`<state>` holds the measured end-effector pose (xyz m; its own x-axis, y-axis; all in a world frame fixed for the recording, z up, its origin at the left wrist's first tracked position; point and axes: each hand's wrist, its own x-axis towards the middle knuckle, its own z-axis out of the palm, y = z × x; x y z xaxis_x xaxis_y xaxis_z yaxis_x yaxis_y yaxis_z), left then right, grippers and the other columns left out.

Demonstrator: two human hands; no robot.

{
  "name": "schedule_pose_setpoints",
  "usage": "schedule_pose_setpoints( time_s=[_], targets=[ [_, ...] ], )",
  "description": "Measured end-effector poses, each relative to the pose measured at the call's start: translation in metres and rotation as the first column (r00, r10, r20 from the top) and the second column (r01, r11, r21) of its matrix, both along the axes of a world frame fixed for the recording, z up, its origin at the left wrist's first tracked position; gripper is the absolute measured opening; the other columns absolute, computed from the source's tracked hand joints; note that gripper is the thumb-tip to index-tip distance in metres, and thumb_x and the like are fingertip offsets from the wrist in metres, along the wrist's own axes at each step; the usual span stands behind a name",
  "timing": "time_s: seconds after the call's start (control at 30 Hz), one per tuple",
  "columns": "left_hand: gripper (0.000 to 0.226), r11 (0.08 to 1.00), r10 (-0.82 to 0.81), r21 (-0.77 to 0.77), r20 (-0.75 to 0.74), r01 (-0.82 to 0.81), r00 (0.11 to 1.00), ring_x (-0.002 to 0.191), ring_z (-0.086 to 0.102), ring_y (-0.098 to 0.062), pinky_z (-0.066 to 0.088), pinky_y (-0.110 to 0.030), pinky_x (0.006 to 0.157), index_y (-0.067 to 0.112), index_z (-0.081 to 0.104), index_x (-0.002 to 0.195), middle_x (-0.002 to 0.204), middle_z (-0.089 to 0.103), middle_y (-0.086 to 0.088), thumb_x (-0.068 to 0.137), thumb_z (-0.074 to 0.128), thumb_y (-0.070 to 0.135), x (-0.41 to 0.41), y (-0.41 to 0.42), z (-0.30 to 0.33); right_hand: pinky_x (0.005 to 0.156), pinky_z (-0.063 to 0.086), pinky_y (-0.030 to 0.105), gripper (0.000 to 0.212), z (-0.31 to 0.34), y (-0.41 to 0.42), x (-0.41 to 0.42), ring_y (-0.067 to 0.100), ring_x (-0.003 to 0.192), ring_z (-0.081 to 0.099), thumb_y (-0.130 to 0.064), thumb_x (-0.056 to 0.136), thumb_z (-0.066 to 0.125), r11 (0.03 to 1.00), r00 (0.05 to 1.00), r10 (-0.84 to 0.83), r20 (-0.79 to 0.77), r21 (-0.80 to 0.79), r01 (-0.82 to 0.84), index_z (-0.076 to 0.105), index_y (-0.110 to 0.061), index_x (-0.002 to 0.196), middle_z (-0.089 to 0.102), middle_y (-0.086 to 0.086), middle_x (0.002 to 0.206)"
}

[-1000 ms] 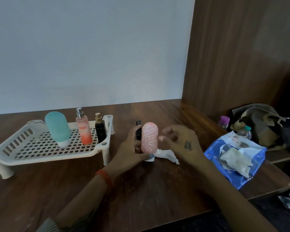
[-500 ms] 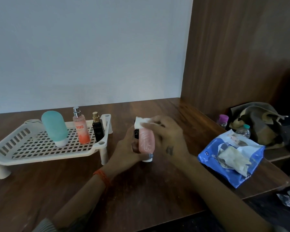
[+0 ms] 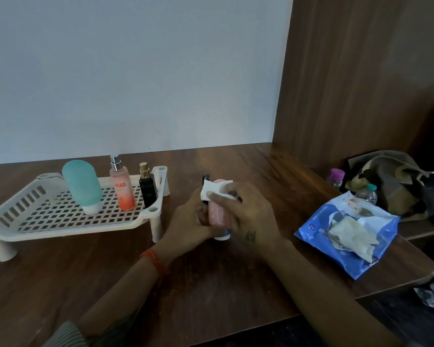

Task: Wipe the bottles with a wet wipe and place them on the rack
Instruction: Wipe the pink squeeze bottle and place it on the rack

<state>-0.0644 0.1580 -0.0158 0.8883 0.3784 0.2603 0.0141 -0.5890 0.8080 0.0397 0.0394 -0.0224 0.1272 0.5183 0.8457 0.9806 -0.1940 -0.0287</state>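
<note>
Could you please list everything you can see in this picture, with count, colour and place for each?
rack: 1, cream, table left
teal bottle: 1, on rack, cap down
Engage spray bottle: 1, pink-orange, on rack
black bottle: 1, gold cap, on rack
pink bottle: 1, held at table centre
dark bottle: 1, behind the hands
wet wipe: 1, white, on pink bottle's top
wipes pack: 1, blue, table right
water bottles: 2, right of table
bag: 1, olive-brown, far right
table: 1, brown
left hand: holds pink bottle
right hand: pinches wet wipe
</note>
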Motion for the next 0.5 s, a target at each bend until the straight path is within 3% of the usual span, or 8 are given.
schedule_pose_setpoints(
  time_s=[0.07,0.17,0.23,0.3,0.37,0.43,0.5],
  targets=[
    [0.075,1.000,0.009,-0.001,0.004,-0.009,1.000,0.075,0.061,0.013,0.045,-0.003,0.061,0.015,0.045,0.130,0.087,0.060,0.018,0.066,0.083,0.015,0.001,0.000,-0.001,0.078,0.043,0.022,0.039,-0.001,0.003,0.001,0.017,0.088,0.053,-0.010,0.076,0.070,1.000,0.998,-0.024,-0.054,0.000,0.024,0.064,-0.019,0.113,0.060,0.007,0.099],
    [0.083,1.000,0.020,-0.004,0.008,-0.020,1.000,0.082,0.058,0.008,0.046,-0.003,0.064,0.028,0.035,0.134,0.095,0.053,0.024,0.066,0.083,0.019,0.001,-0.002,0.001,0.078,0.041,0.013,0.040,0.003,0.003,0.004,0.007,0.082,0.051,-0.007,0.075,0.071,0.989,0.967,-0.097,-0.236,0.085,0.120,0.065,-0.016,0.113,0.063,0.007,0.093],
    [0.084,1.000,0.018,-0.011,0.022,-0.018,1.000,0.085,0.056,0.007,0.046,-0.002,0.066,0.034,0.032,0.131,0.097,0.051,0.026,0.066,0.083,0.018,0.001,-0.003,0.001,0.079,0.038,0.006,0.030,0.005,0.000,0.002,-0.002,0.081,0.045,-0.030,0.086,0.061,0.987,0.961,-0.124,-0.247,0.070,0.145,0.066,-0.016,0.111,0.061,0.000,0.092],
    [0.084,1.000,0.002,-0.024,0.045,-0.001,0.999,0.093,0.061,-0.002,0.052,-0.012,0.075,0.029,0.036,0.133,0.104,0.058,0.017,0.065,0.083,0.016,0.001,-0.001,-0.001,0.080,0.040,0.008,0.042,0.002,0.000,-0.001,-0.004,0.084,0.047,-0.050,0.088,0.049,0.997,0.981,-0.074,-0.177,0.008,0.076,0.066,-0.016,0.106,0.057,-0.008,0.092],
    [0.076,1.000,0.004,-0.019,0.046,-0.003,0.999,0.096,0.064,-0.010,0.055,-0.023,0.082,0.020,0.044,0.131,0.106,0.064,0.008,0.065,0.083,0.017,0.001,0.001,-0.002,0.082,0.046,0.028,0.022,0.006,0.001,-0.009,0.013,0.092,0.056,-0.029,0.089,0.060,0.998,0.993,-0.020,-0.113,-0.064,0.013,0.067,-0.016,0.104,0.061,0.001,0.098],
    [0.072,1.000,0.008,-0.022,0.054,-0.007,0.999,0.094,0.065,-0.008,0.055,-0.023,0.082,0.021,0.047,0.126,0.101,0.065,0.013,0.064,0.083,0.017,0.001,0.001,-0.003,0.079,0.046,0.026,0.024,0.003,0.001,-0.009,0.021,0.088,0.058,-0.017,0.082,0.062,0.998,0.998,-0.012,-0.060,-0.066,0.008,0.069,-0.015,0.105,0.064,0.012,0.096],
    [0.084,1.000,-0.007,-0.027,0.073,0.009,0.997,0.096,0.064,-0.005,0.055,-0.021,0.080,0.027,0.040,0.133,0.106,0.063,0.015,0.063,0.085,0.018,0.001,0.002,-0.004,0.076,0.048,0.024,0.028,0.002,0.000,-0.004,0.020,0.083,0.058,-0.015,0.082,0.057,0.999,0.989,-0.021,-0.146,0.031,0.026,0.066,-0.021,0.108,0.064,0.012,0.092]
  ],
)
